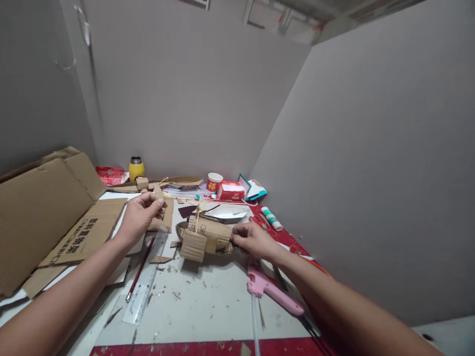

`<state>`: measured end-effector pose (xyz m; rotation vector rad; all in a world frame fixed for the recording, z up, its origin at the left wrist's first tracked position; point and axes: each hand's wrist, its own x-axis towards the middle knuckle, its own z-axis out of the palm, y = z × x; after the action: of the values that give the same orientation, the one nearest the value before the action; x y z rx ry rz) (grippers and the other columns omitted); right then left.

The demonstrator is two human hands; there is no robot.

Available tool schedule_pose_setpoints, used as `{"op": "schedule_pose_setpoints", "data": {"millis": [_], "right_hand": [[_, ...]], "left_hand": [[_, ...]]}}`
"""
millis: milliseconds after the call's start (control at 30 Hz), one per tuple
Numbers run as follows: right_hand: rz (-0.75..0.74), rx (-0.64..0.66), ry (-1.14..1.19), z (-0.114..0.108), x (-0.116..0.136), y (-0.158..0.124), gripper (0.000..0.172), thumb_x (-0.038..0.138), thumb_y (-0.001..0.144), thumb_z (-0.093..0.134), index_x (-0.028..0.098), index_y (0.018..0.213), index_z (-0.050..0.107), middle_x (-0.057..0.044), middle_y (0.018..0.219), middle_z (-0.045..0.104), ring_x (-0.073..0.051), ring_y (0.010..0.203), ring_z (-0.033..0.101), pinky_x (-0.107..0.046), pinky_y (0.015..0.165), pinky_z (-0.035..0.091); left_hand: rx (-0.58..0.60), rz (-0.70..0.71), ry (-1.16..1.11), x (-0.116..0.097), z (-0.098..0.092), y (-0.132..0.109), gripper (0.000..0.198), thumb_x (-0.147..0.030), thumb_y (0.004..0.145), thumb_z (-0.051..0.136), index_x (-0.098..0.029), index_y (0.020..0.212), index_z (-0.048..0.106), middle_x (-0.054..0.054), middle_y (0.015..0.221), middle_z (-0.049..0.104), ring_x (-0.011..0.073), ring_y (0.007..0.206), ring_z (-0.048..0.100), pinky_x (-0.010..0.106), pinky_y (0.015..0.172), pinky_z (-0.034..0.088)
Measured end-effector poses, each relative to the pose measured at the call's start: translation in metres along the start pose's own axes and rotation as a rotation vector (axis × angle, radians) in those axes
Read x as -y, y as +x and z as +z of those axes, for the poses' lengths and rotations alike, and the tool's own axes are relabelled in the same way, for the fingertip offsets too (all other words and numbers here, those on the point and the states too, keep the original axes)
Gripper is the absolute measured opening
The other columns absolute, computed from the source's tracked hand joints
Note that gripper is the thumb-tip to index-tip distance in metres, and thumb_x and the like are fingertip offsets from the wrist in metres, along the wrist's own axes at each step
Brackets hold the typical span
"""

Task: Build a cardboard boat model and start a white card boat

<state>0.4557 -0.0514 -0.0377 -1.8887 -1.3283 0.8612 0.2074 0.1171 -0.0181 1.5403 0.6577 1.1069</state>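
Tabletop (200, 306): right fingers (240, 238) tight on cardboard (214, 230)

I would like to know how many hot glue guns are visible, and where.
1. The pink hot glue gun lies on the white work surface, right of the cardboard model. The folded cardboard at left could hide another.

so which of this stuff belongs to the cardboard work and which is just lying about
Likely part of the job:
- cardboard assembly, in the right hand
- pink glue gun
- clear ruler
- printed cardboard

Probably just lying about:
- yellow bottle
- red and white paper cup
- red packet
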Motion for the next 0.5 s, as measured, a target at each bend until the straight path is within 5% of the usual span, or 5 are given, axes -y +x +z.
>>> {"op": "schedule_pose_setpoints", "data": {"millis": [267,500], "right_hand": [[-0.002,-0.203,0.069,-0.026,0.006,-0.027,0.011,0.022,0.067,0.054,0.017,0.058,0.052,0.006,0.044,0.047,-0.006,0.036,0.042,-0.017,0.035,0.033],[-0.032,-0.278,0.114,-0.031,0.014,-0.052,0.009,0.014,0.065,0.054,0.016,0.056,0.054,0.005,0.04,0.049,-0.006,0.034,0.045,-0.015,0.032,0.034]], "left_hand": [[0.031,-0.035,-0.068,-0.02,0.008,-0.013,0.023,-0.032,0.065,0.076,-0.014,0.068,0.061,-0.002,0.063,0.058,0.009,0.053,0.053,0.021,0.053,0.045],[0.078,-0.077,-0.114,-0.042,0.013,-0.058,0.031,-0.039,0.064,0.076,-0.016,0.067,0.055,-0.004,0.058,0.055,0.0091,0.053,0.051,0.021,0.052,0.046]]}}
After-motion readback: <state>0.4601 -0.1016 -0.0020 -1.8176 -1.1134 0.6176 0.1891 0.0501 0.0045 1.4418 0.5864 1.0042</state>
